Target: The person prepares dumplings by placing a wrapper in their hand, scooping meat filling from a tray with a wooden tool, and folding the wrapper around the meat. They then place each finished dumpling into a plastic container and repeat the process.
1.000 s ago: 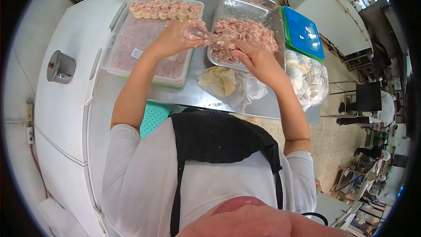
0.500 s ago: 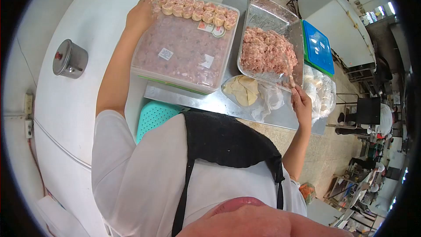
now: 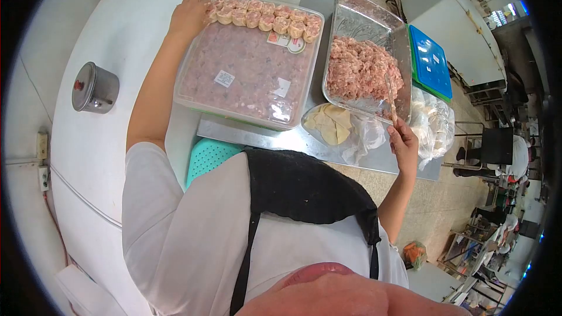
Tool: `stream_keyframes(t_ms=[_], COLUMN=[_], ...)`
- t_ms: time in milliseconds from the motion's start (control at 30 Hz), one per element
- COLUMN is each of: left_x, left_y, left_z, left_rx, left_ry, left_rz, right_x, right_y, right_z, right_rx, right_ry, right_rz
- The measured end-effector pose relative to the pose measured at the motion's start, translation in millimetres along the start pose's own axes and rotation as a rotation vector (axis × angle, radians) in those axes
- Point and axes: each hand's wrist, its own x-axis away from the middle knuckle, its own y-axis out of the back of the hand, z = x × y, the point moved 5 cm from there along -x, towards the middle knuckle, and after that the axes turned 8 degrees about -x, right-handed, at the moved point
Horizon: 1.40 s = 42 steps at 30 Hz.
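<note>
My left hand (image 3: 188,17) is at the far left corner of a lidded plastic container (image 3: 193,85), its curled fingers around an open-topped, meat-filled dumpling (image 3: 211,16) at the row's left end. Rows of similar dumplings (image 3: 266,22) sit along the far side of the lid. Between the fingers and thumb of my right hand (image 3: 404,143) is a narrow flat spatula (image 3: 393,102), smeared with meat. Its tip is in the ground meat (image 3: 357,70), which is heaped in a deep metal tray (image 3: 366,17).
Round dumpling wrappers (image 3: 331,124) lie near the tray beside a crumpled plastic bag (image 3: 367,137). Right of the tray are a blue-lidded box (image 3: 430,61) and wrapped white packs (image 3: 432,123). A lidded metal pot (image 3: 96,88) stands on the white table (image 3: 76,169). A turquoise stool (image 3: 211,155) is below.
My hands stay in nearly the same places, with the spatula still in the meat. The whole view has shifted slightly.
</note>
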Motion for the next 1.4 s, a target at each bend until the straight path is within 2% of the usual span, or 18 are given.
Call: stream_keyframes(t_ms=[100,233,300,333,400,533,600,667,733,767,867,933,967,1033,1100,1167,1333,1400], left_x=[2.7,-7.2,-17.4,-14.5,-11.0,-10.6,0.9,23.1,42.8,53.7,87.8,110.6,122.1,139.0,150.2,154.7,155.0,152.1], left_y=[3.8,-18.4,-14.2,4.0,12.9,73.5,119.4,148.4,166.9,165.5,121.3,81.4,57.9,24.0,6.4,0.1,-6.6,2.7], left_z=[-6.5,-4.8,-13.4,-22.7,-22.2,-62.2,-113.4,-171.8,-231.8,-262.6,-341.7,-377.3,-390.5,-409.0,-423.8,-428.6,-426.7,-424.0], left_rx=[-0.092,-0.189,-0.160,-0.109,0.032,0.099,0.343,0.474,0.720,0.832,0.994,1.025,1.023,0.929,0.833,0.699,0.689,0.704], left_ry=[-0.088,-0.076,-0.026,0.005,-0.094,-0.157,0.006,-0.017,-0.091,-0.143,-0.239,-0.226,-0.193,-0.213,-0.236,-0.144,-0.090,-0.036], left_rz=[-0.115,-0.114,0.017,0.153,-0.031,-0.147,-0.100,-0.124,-0.097,-0.042,0.240,0.394,0.482,0.418,0.348,0.195,0.177,0.196], right_x=[-8.3,-37.6,-64.3,-81.6,-100.1,-123.7,-134.5,-133.6,-97.9,-81.7,-79.7,-102.8,-113.1,-133.1,-143.9,-116.0,-81.6,-107.6], right_y=[1.5,3.1,27.1,45.7,74.5,113.8,120.6,103.5,73.6,60.3,64.9,92.3,107.3,119.8,112.9,94.0,98.4,125.3], right_z=[-0.3,-6.3,-16.4,-19.3,-0.5,25.1,-7.3,-61.2,-57.2,-53.5,-36.0,-31.5,-18.8,-25.7,-52.3,-54.2,-43.8,-19.4], right_rx=[0.034,0.271,0.587,0.713,1.069,1.540,1.506,1.442,1.357,1.234,1.214,1.208,1.262,1.308,1.235,1.164,1.154,1.090], right_ry=[-0.016,0.051,0.402,0.374,0.223,0.127,0.182,0.367,0.527,0.673,0.525,0.583,0.604,0.626,0.796,0.784,0.836,0.840], right_rz=[0.045,0.213,0.219,0.276,0.242,0.241,0.261,0.424,0.341,0.417,0.487,0.419,0.345,0.280,0.361,0.443,0.603,0.394])
